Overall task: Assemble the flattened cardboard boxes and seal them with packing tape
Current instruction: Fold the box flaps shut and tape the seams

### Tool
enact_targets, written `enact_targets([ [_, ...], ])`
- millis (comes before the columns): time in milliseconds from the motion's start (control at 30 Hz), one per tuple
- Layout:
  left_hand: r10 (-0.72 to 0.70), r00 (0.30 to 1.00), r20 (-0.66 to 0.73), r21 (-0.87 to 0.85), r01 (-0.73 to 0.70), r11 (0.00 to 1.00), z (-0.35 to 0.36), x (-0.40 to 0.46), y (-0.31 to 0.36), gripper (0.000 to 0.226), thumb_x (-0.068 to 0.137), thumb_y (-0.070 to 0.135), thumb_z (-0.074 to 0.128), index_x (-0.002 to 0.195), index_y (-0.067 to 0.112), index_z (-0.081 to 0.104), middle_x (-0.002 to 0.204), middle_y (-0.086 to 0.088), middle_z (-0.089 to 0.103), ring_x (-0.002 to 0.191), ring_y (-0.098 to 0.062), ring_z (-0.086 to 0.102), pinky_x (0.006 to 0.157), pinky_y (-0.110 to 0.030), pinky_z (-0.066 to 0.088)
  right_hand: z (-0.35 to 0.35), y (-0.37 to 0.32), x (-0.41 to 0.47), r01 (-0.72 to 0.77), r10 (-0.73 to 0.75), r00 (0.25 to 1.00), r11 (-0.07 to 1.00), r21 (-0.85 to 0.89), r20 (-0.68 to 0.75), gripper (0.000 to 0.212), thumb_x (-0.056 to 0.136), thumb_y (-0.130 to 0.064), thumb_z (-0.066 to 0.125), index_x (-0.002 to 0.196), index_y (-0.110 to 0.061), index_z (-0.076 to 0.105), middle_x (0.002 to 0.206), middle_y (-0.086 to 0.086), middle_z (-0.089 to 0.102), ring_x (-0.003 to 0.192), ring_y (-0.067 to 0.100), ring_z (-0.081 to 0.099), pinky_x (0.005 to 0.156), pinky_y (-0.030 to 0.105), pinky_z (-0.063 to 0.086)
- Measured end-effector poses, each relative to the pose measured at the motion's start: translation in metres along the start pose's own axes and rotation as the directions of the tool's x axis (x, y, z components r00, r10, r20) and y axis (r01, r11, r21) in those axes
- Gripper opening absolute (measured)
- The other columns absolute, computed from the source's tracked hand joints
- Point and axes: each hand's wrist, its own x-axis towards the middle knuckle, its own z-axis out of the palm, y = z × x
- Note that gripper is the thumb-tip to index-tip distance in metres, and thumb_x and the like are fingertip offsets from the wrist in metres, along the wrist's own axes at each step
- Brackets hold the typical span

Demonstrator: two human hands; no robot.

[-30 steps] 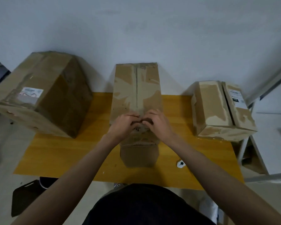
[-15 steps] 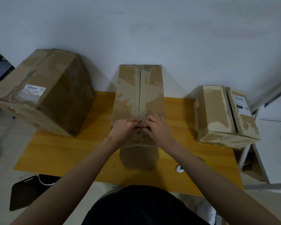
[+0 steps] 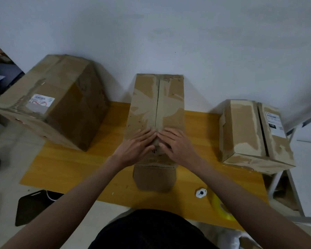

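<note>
The tall middle cardboard box stood on the yellow wooden table, between a large box at the table's left end and a smaller box at its right. Both of the person's hands lay on its top at the near end of the centre seam, where the two flaps met. The left hand rested flat with its fingers straight and close together, pointing in toward the seam; the right hand mirrored it, fingers extended, tips nearly touching those of the left. Neither hand gripped anything. That placement suggested the flaps were being pressed down and held together, or tape smoothed along the join; whether fresh tape lay under the fingers could not be told. A short flap hung down the near face. A roll of yellowish packing tape lay at the table's near edge beside the right forearm, close to a small white round object, handy for the sealing still likely needed.
</note>
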Motion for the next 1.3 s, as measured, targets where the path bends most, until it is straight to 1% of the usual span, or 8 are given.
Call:
enact_targets([
  [67,-0.018,0.997,0.078,0.039,0.015,0.999,-0.002,0.009,-0.006,0.06,0.107,0.049,0.017,0.16,0.021,0.007,0.167,0.006,0.001,0.154,-0.01,-0.004,0.126,-0.033,0.002,0.001,0.007,0.008,-0.004,0.009,0.996,0.999,-0.05,0.086,0.057,0.105,-0.047,0.025,0.148,-0.017,0.047,0.152,-0.004,0.046,0.146,0.017,0.032,0.123,0.039,0.019],
  [133,-0.038,0.994,0.102,0.066,0.031,0.997,-0.004,0.02,-0.012,0.06,0.107,0.049,0.012,0.16,0.022,0.002,0.166,0.007,-0.004,0.153,-0.01,-0.009,0.126,-0.035,-0.001,0.0,0.013,0.018,-0.01,0.024,0.989,0.995,-0.096,0.146,0.06,0.105,-0.048,0.018,0.152,-0.018,0.039,0.157,-0.005,0.038,0.151,0.017,0.022,0.125,0.04,0.012],
  [267,-0.067,0.992,0.107,0.099,0.057,0.993,-0.008,0.052,-0.029,0.06,0.107,0.048,0.011,0.16,0.022,0.004,0.167,0.005,0.0,0.154,-0.013,-0.006,0.126,-0.039,0.0,-0.002,0.026,0.046,-0.04,0.067,0.98,0.989,-0.146,0.188,0.064,0.103,-0.05,0.011,0.155,-0.018,0.032,0.16,-0.004,0.032,0.153,0.017,0.013,0.125,0.042,0.007],
  [500,-0.101,0.983,0.154,0.132,0.081,0.988,-0.012,0.112,-0.07,0.061,0.105,0.05,0.01,0.16,0.024,0.003,0.167,0.005,0.003,0.153,-0.014,-0.006,0.125,-0.038,-0.004,-0.003,0.054,0.102,-0.113,0.158,0.956,0.976,-0.188,0.245,0.058,0.106,-0.045,0.023,0.157,-0.018,0.025,0.164,-0.001,0.024,0.154,0.019,0.007,0.125,0.044,0.0],
  [700,-0.099,0.981,0.164,0.126,0.079,0.989,-0.016,0.161,-0.104,0.061,0.106,0.049,0.01,0.16,0.022,0.005,0.167,0.005,0.003,0.153,-0.014,-0.005,0.126,-0.042,0.0,0.002,0.08,0.151,-0.174,0.231,0.936,0.96,-0.221,0.265,0.058,0.106,-0.044,0.022,0.158,-0.019,0.023,0.164,-0.002,0.023,0.153,0.019,0.008,0.124,0.046,0.004],
  [1000,-0.141,0.98,0.137,0.123,0.124,0.985,-0.024,0.238,-0.152,0.059,0.107,0.047,0.016,0.16,0.022,0.01,0.168,0.003,0.008,0.154,-0.018,0.005,0.125,-0.044,0.009,0.011,0.128,0.224,-0.261,0.305,0.927,0.942,-0.209,0.217,0.054,0.105,-0.037,0.03,0.156,-0.018,0.028,0.163,0.001,0.025,0.152,0.02,0.014,0.124,0.046,0.007],
  [1167,-0.129,0.981,0.142,0.077,0.119,0.99,-0.014,0.243,-0.158,0.064,0.105,0.051,0.015,0.161,0.021,0.004,0.168,0.003,-0.001,0.154,-0.017,-0.005,0.125,-0.043,0.004,0.018,0.14,0.234,-0.31,0.331,0.923,0.942,-0.131,0.196,0.052,0.104,-0.033,0.037,0.153,-0.019,0.032,0.164,0.002,0.023,0.152,0.018,0.015,0.123,0.047,0.011],
  [1300,-0.11,0.988,0.106,0.057,0.105,0.993,0.0,0.22,-0.151,0.065,0.105,0.054,0.015,0.16,0.022,0.001,0.168,0.004,-0.004,0.153,-0.016,-0.01,0.125,-0.041,-0.002,0.026,0.127,0.21,-0.296,0.315,0.938,0.945,-0.141,0.143,0.053,0.104,-0.036,0.033,0.153,-0.017,0.034,0.163,0.004,0.026,0.152,0.018,0.017,0.124,0.048,0.013],
])
